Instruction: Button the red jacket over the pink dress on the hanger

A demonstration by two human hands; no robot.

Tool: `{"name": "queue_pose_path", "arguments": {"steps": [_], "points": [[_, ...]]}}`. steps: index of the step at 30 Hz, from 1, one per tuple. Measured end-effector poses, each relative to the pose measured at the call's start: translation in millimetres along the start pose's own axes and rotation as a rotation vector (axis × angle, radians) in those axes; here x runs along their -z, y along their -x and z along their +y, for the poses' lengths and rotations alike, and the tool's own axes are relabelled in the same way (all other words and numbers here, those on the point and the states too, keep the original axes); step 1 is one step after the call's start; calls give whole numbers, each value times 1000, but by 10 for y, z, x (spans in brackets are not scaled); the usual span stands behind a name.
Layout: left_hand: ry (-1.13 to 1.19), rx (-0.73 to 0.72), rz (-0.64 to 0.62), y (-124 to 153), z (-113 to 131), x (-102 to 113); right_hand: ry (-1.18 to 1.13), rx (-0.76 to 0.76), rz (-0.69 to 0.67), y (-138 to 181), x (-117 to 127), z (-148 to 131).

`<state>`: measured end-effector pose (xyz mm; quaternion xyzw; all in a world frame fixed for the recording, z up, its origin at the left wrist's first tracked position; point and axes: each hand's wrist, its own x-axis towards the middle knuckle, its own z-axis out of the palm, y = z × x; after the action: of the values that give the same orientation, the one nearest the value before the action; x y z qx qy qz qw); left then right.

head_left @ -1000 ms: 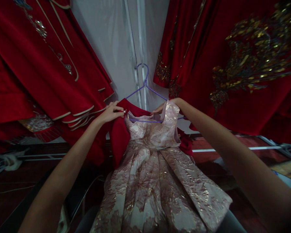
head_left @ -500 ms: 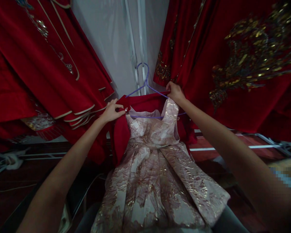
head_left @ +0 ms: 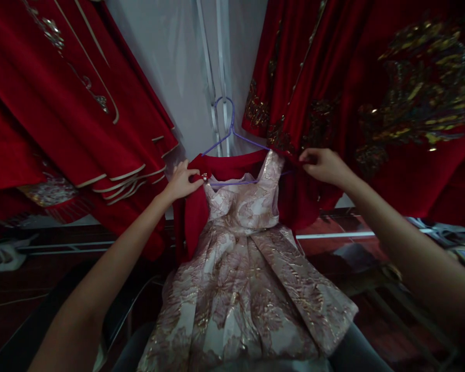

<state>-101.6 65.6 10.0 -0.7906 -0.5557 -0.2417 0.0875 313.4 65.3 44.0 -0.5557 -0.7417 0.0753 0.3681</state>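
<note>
The pink brocade dress [head_left: 248,268] was already hung on the purple hanger [head_left: 229,135], in the middle of the scene, with a red jacket [head_left: 194,206] draped behind it. The left hand [head_left: 182,182] pinched the jacket's left shoulder closed; the right hand [head_left: 321,164] gripped red fabric at the right shoulder. By the look of it, the jacket's right side was not yet settled on the hanger.

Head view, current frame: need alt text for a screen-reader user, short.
Two bare hands hold a small pink-and-gold brocade dress with a red jacket on a purple hanger: the left hand pinches the left shoulder, the right hand grips red cloth at the right. Red embroidered garments hang around.
</note>
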Motion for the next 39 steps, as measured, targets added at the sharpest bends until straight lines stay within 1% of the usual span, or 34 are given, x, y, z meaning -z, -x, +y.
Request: {"name": "queue_pose_path", "arguments": {"steps": [1,2,4,5,7,10,12,13,14,15,17,19,20,22,25,27,28,30,31,33,34,36,37,39], "points": [[14,4,6,12,17,-1,-104,-55,-29,18,-38,-75],[25,9,14,24,29,1,-203,-108,-30,25,-87,-135],[34,17,30,44,39,18,-337,-191,38,18,-192,-198],[32,19,36,52,42,30,-356,-209,91,8,-240,-199],[18,20,41,67,51,52,-309,-180,168,-20,-325,-161],[-6,24,38,94,105,57,-207,-106,202,-60,-482,-115],[-25,26,27,122,168,31,-223,-116,276,-46,-668,-190],[-34,25,19,139,200,13,-250,-130,353,-13,-791,-274],[-42,25,13,158,228,-7,-267,-120,372,39,-929,-384],[-48,27,12,174,249,-24,-280,-97,346,109,-1071,-516],[-54,38,19,197,256,-42,-313,-16,218,275,-1321,-799],[-47,49,37,200,225,-29,-330,28,86,418,-1452,-1028],[-35,50,49,198,205,-12,-321,45,46,460,-1457,-1097],[7,47,100,200,175,29,-260,90,28,470,-1364,-1125],[83,63,268,254,190,53,-124,107,105,345,-1109,-958],[151,106,391,320,213,5,-79,92,181,242,-970,-804],[203,137,433,352,217,-42,-80,96,222,200,-925,-734],[346,210,466,396,199,-174,-131,131,288,143,-887,-631],[428,249,463,401,178,-249,-171,149,308,128,-890,-599],[564,297,418,371,134,-388,-263,171,317,110,-927,-570],[601,305,382,336,123,-439,-310,185,294,102,-960,-570],[611,306,332,236,153,-484,-388,242,184,77,-1051,-594],[594,301,332,175,204,-477,-419,275,107,59,-1112,-616],[545,273,372,56,376,-422,-496,323,-33,18,-1266,-675]]}}
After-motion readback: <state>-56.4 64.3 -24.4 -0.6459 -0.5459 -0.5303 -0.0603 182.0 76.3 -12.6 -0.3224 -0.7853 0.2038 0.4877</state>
